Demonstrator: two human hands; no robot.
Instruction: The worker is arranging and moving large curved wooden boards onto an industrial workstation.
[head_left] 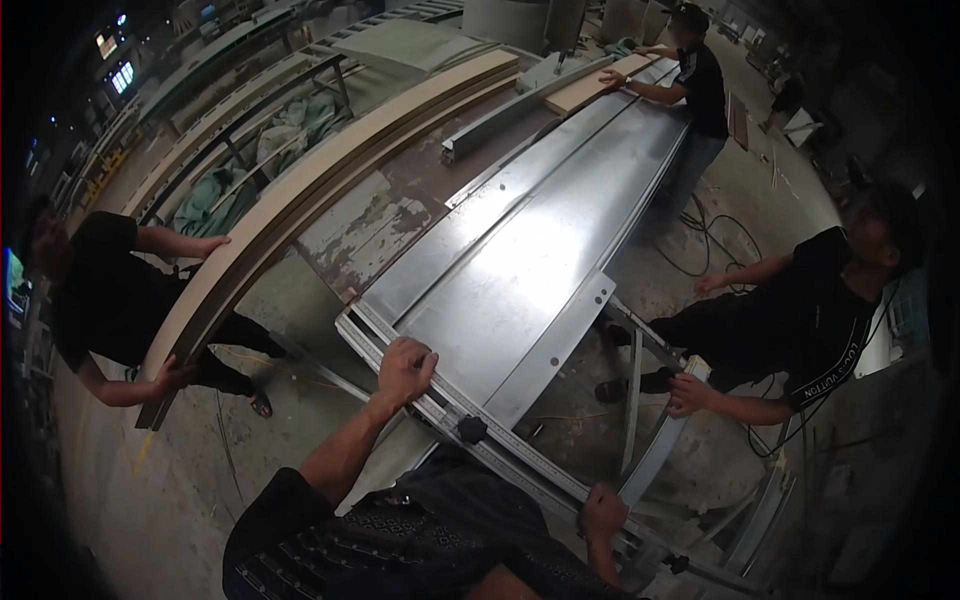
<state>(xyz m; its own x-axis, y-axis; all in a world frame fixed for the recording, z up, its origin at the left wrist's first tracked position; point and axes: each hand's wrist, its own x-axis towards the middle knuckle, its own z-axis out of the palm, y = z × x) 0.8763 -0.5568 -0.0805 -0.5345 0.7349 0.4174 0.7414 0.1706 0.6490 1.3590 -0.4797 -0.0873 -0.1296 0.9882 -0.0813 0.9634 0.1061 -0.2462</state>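
Observation:
A long metal rail with a measuring scale [520, 455] crosses the near end of a shiny metal sliding table [500, 330]. My left hand [407, 370] is closed over the rail's left part, fingers curled. Farther right, my right hand [604, 513] is closed on the same rail. Between my hands a black star-shaped knob [472, 430] sits on the rail. At the table's far end, a person in dark clothes [705, 90] has both hands at a wooden board [585, 92] lying there.
Left, another person [100, 290] holds a stack of long boards [300, 190] on a worn brown surface [370, 225]. At right, a third person [830, 310] has one hand on the metal frame [665, 440]. Cables [715, 235] lie on the floor.

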